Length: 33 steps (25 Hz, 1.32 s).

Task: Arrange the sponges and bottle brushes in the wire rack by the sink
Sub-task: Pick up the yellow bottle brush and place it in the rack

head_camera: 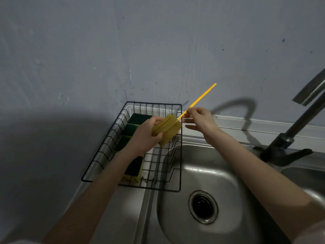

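Nearest, found the steel sink (pixel 228 180) with its drain (pixel 203 206), bare of anything to catch on. Beside it, saw the wire rack (pixel 181 164) sitting on the drainboard, its right edge overhanging the basin. Noted a green-and-yellow sponge (pixel 134 169) standing on edge at the near left of the rack, partly hidden by the forearm.

Above the rack's middle, found the left hand (pixel 144 136) wrapped around the foam head of the bottle brush (pixel 168 127), fingers curled shut on it. Judged that head soft, light and squashy, safe to squeeze. Just beyond, saw the right hand (pixel 200 120) pinching the thin yellow handle (pixel 202 95) between thumb and forefinger, other fingers spread loose. Judged the handle stiff but slender and likely bendy; better held low, near the head.

Farther back, made out more sponges (pixel 139 118) lined along the rack's left side, leaving the right lane free. Reckoned the upright wires there could snag the foam. Off to the right, noted the faucet (pixel 299 124), well apart.
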{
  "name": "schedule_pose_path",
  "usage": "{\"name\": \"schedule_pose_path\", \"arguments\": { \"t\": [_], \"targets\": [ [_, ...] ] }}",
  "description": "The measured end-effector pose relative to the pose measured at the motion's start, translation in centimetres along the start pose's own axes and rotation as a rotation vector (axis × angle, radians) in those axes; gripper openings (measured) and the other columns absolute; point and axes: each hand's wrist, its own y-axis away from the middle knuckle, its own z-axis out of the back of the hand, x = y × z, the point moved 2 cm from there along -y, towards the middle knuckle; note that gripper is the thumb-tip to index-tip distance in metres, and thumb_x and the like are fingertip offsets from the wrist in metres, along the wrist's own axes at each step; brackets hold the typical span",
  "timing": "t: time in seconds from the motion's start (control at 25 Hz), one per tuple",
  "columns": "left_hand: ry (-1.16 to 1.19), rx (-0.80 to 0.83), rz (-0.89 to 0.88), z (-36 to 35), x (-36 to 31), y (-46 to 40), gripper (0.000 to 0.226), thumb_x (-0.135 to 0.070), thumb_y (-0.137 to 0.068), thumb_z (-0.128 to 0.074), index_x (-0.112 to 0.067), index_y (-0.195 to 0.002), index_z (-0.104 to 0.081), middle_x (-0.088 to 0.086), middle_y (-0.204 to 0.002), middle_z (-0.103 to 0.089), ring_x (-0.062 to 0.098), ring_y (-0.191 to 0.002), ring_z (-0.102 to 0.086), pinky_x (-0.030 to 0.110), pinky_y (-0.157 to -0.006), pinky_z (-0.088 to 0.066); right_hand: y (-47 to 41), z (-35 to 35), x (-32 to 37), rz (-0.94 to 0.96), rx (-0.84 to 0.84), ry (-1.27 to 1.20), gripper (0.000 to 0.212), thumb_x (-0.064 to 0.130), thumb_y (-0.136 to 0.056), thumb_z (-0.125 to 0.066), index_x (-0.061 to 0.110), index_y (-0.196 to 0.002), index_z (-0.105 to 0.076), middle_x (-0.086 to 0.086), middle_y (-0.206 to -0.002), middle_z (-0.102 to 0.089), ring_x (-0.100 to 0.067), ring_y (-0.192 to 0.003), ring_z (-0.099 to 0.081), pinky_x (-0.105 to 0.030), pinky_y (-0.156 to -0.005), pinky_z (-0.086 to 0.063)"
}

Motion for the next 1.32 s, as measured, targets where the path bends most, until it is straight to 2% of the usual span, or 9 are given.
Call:
{"name": "schedule_pose_path", "arguments": {
  "t": [0.24, 0.4, 0.6, 0.76, 0.88, 1.04, 1.2, 1.32],
  "targets": [
    [-0.055, 0.060, 0.017, -0.6, 2.7, -5.7, 0.044, -0.002, -0.083, -0.052, -0.012, -0.124, -0.044, 0.014, -0.128, -0.054, 0.026, -0.114, -0.052, 0.032, -0.089, -0.044, -5.1, 0.4, -1.8, -0.051, -0.083, -0.062, 0.020, 0.026, -0.094, -0.046, 0.010, -0.086, -0.054, -0.001, -0.072, -0.060, -0.012, -0.068, -0.061, -0.024, -0.065, -0.053],
    [-0.115, 0.063, 0.025, -1.8, 4.9, -9.9, 0.044, 0.000, -0.079, -0.053, -0.013, -0.121, -0.046, 0.017, -0.123, -0.055, 0.029, -0.111, -0.052, 0.041, -0.091, -0.046, -8.6, -0.1, -3.4, -0.076, -0.133, -0.094, 0.022, 0.021, -0.095, -0.045, 0.015, -0.074, -0.048, -0.001, -0.072, -0.057, -0.014, -0.068, -0.059, -0.027, -0.067, -0.053],
    [-0.172, 0.088, 0.033, -3.9, 7.5, -13.3, 0.045, -0.001, -0.079, -0.054, -0.015, -0.121, -0.045, 0.015, -0.123, -0.053, 0.029, -0.111, -0.051, 0.044, -0.094, -0.047, -12.2, -0.2, -5.1, -0.074, -0.145, -0.041, 0.023, 0.020, -0.094, -0.046, 0.017, -0.071, -0.046, -0.001, -0.073, -0.058, -0.015, -0.070, -0.059, -0.027, -0.066, -0.054],
    [-0.242, 0.099, 0.012, -5.5, 8.8, -14.5, 0.044, -0.002, -0.080, -0.051, -0.015, -0.121, -0.044, 0.013, -0.124, -0.053, 0.031, -0.112, -0.050, 0.049, -0.092, -0.047, -13.3, -0.3, -6.7, -0.005, -0.145, 0.114, 0.021, 0.022, -0.093, -0.046, 0.021, -0.073, -0.045, -0.001, -0.077, -0.058, -0.015, -0.071, -0.059, -0.026, -0.063, -0.052],
    [-0.255, 0.055, 0.028, -5.9, 9.3, -14.7, 0.044, 0.002, -0.080, -0.048, -0.013, -0.121, -0.045, 0.013, -0.126, -0.053, 0.031, -0.114, -0.049, 0.046, -0.092, -0.047, -13.5, -0.9, -7.6, 0.044, -0.142, 0.220, 0.022, 0.023, -0.092, -0.047, 0.025, -0.070, -0.044, -0.009, -0.086, -0.058, -0.023, -0.083, -0.060, -0.027, -0.064, -0.052],
    [-0.230, 0.059, 0.039, -5.8, 9.5, -14.8, 0.045, 0.003, -0.079, -0.049, -0.011, -0.121, -0.045, 0.014, -0.126, -0.054, 0.031, -0.114, -0.049, 0.044, -0.094, -0.045, -13.4, -1.2, -7.9, 0.037, -0.137, 0.188, 0.025, 0.027, -0.093, -0.046, 0.025, -0.068, -0.043, -0.011, -0.090, -0.058, -0.028, -0.088, -0.061, -0.022, -0.056, -0.048],
    [-0.199, 0.094, 0.050, -5.7, 9.0, -14.7, 0.044, -0.004, -0.080, -0.056, -0.008, -0.122, -0.045, 0.015, -0.127, -0.052, 0.030, -0.116, -0.049, 0.043, -0.098, -0.044, -12.9, -0.9, -7.9, -0.003, -0.117, 0.169, 0.027, 0.030, -0.093, -0.046, 0.022, -0.068, -0.043, 0.001, -0.075, -0.055, -0.018, -0.076, -0.059, -0.023, -0.058, -0.049],
    [-0.235, 0.112, 0.040, -5.3, 8.1, -14.1, 0.049, -0.009, -0.082, -0.058, -0.008, -0.128, -0.042, 0.015, -0.133, -0.047, 0.030, -0.121, -0.045, 0.045, -0.102, -0.041, -12.1, -0.6, -7.7, -0.016, -0.090, 0.160, 0.019, 0.031, -0.093, -0.047, 0.018, -0.079, -0.046, 0.003, -0.077, -0.054, -0.010, -0.070, -0.056, -0.025, -0.064, -0.049]
  ]
}}
